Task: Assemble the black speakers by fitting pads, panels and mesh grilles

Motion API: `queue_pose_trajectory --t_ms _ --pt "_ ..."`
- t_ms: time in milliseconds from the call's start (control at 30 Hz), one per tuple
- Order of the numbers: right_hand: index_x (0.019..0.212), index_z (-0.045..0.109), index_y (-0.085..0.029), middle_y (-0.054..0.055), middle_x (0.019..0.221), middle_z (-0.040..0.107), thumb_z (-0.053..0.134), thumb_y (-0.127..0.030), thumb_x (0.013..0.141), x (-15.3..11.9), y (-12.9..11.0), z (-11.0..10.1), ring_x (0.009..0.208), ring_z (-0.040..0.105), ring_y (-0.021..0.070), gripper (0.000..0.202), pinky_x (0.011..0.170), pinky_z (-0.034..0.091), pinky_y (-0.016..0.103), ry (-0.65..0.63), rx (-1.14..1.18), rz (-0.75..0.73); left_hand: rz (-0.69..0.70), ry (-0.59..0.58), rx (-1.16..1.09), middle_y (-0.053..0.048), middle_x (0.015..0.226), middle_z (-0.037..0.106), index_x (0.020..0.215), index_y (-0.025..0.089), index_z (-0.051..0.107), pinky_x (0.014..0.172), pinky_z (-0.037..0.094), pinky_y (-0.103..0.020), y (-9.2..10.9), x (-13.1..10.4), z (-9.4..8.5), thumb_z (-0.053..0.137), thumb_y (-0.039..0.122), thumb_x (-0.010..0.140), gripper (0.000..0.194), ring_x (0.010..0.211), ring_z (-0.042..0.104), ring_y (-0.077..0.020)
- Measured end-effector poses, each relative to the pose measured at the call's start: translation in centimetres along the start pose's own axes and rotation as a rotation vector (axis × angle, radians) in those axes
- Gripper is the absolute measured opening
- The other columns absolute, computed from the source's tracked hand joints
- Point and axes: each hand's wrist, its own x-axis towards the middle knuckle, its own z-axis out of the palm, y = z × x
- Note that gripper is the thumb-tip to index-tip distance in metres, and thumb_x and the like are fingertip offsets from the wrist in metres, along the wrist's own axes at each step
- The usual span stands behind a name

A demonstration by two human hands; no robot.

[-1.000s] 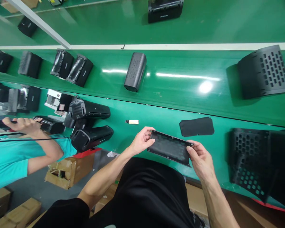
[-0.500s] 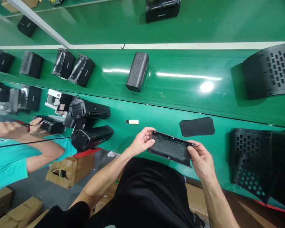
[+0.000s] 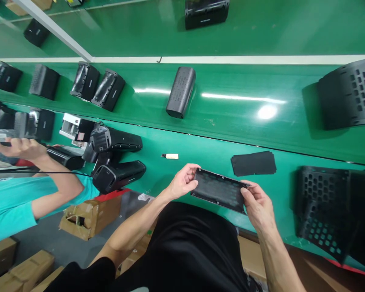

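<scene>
Between my two hands is a black rectangular panel (image 3: 219,189) with small clips along its edges, its hollow side turned up and a dark sheet or mesh inside. My left hand (image 3: 184,182) grips the panel's left end, thumb on top and fingers underneath. The right end is pinched by my right hand (image 3: 257,200), its thumb resting on the inner face. Beyond my right hand lies a stack of thin black sheets (image 3: 253,163) on the green table (image 3: 158,182). A small cutter with a pale wrapped handle (image 3: 171,156) lies beyond my left hand.
Perforated black covers (image 3: 319,207) stand at the right. Black speaker-like housings (image 3: 118,176) crowd the left, beside a co-worker's raised hand (image 3: 21,148). On the green belt sit a black housing (image 3: 181,92) and a large perforated one (image 3: 349,95). Cardboard boxes (image 3: 91,217) are below.
The housings on the belt have shifted slightly right. The co-worker's hand and tool have moved up and away from the housing. My hands hold the panel almost unchanged.
</scene>
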Motion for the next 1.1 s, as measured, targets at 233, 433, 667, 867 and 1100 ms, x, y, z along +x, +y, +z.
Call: queue_pose_trajectory --t_ms 233,433,667,867,1100 --pt "0.107 0.078 -0.028 -0.001 0.083 0.066 0.091 -0.054 0.074 -0.2 -0.3 -0.2 0.068 0.051 0.0166 0.044 0.063 0.042 0.029 0.0 0.017 0.001 0.015 0.003 0.003 -0.005 0.111 0.061 0.128 0.021 0.055 0.073 0.047 -0.023 0.4 -0.1 0.1 0.079 0.027 0.08 0.053 0.081 0.061 -0.0104" --pt "0.106 0.078 -0.028 0.002 0.089 0.071 0.089 -0.054 0.076 -0.2 -0.4 -0.3 0.074 0.06 0.0197 0.041 0.068 0.048 0.032 0.006 0.025 -0.015 0.032 0.023 0.039 -0.005 0.113 0.06 0.129 0.021 0.057 0.068 0.044 -0.021 0.4 -0.2 0.1 0.075 0.027 0.081 0.051 0.077 0.058 -0.0093" --pt "0.103 0.078 -0.029 0.001 0.084 0.07 0.091 -0.056 0.072 0.2 -0.2 -0.4 0.074 0.06 0.018 0.043 0.069 0.049 0.031 0.022 0.005 -0.023 0.03 0.062 0.113 -0.002 0.104 0.058 0.125 0.02 0.056 0.066 0.04 -0.022 0.1 -0.1 0.4 0.074 0.029 0.082 0.048 0.074 0.053 -0.0099" --pt "0.099 0.078 -0.027 0.001 0.084 0.068 0.093 -0.057 0.069 0.2 -0.4 0.0 0.074 0.058 0.0177 0.044 0.068 0.047 0.03 0.018 0.01 -0.009 0.03 0.242 0.42 0.001 0.093 0.06 0.106 0.02 0.06 0.075 0.042 -0.026 -0.8 1.0 1.2 0.075 0.032 0.083 0.03 0.078 0.052 -0.013" --pt "0.09 0.076 -0.026 0.0 0.078 0.065 0.097 -0.052 0.065 0.3 -0.8 0.2 0.071 0.056 0.0157 0.042 0.064 0.047 0.027 0.03 0.081 -0.009 -0.033 0.124 0.276 0.001 0.094 0.06 0.111 0.021 0.058 0.072 0.045 -0.026 -1.2 1.2 0.9 0.081 0.038 0.08 0.043 0.077 0.055 -0.0134"
